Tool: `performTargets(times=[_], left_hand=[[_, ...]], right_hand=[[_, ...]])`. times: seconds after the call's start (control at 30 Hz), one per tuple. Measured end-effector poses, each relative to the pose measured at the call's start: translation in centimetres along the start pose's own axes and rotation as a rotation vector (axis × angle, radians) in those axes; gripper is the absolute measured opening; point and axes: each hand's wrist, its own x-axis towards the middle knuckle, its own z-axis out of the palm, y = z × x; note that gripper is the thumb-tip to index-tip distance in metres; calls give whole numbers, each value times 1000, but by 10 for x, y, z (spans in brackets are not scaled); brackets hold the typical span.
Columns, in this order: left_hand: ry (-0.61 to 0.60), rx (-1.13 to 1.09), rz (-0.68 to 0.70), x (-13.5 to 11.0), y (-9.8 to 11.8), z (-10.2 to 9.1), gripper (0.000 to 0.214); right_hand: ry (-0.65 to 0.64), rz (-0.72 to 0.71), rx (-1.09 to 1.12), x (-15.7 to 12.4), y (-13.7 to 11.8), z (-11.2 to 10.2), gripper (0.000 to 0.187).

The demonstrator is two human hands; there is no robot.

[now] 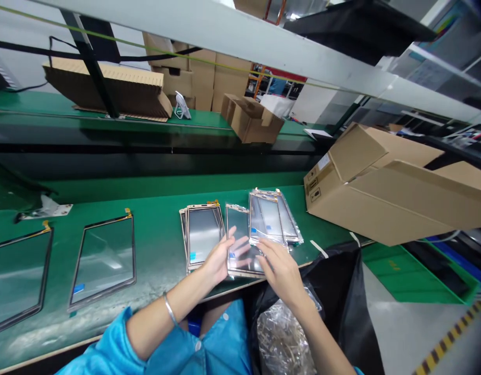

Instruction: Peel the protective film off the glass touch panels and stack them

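My left hand [221, 256] grips a clear glass touch panel [237, 221] by its left side, tilted up above the bench edge. Its fingers show through the glass from behind. My right hand [280, 268] is at the panel's right side, fingers bent and thumb apart, with nothing visible between them. Whether its fingertips touch the panel, I cannot tell. Left of my hands lies a stack of framed panels [205, 232] with orange flex tails. Just beyond my right hand, more panels in clear plastic [272, 211] overlap each other.
Two larger black-bordered panels [105, 258] lie apart on the green bench [158, 224] at left. A big open carton [342, 192] stands at right. A black bag [345, 281] with crumpled clear plastic [281, 338] hangs below the edge. A small box [256, 122] sits on the shelf.
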Motion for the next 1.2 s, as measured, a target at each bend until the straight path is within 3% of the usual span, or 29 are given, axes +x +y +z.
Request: performTargets(times=[0.13,0.23,0.33,0.4,0.67,0.87,1.2], left_hand=[[64,-26,29,-31,12,-17,56],[113,-105,47,-58,24,-29,54],[129,-149,74,-76,31,-33,53],[136,-173,86,-83,33,-33,51],[84,-224,123,-95,31,-33,47],[199,-235,161,-97,34,-25,46],[242,-266,245,-98,36,-17,44]], right_hand=[[-118,-71,110,-4,-26,7,28],[-198,-208,195,-3,-57,17,33],[-215,-336,224,4,-82,28,38],[-206,-360,244,11,-91,32,31],[-104,-402,264,22,-106,25,17],[-36,-550,41,21,-118,22,17],[-19,-619,-72,28,-123,17,24]])
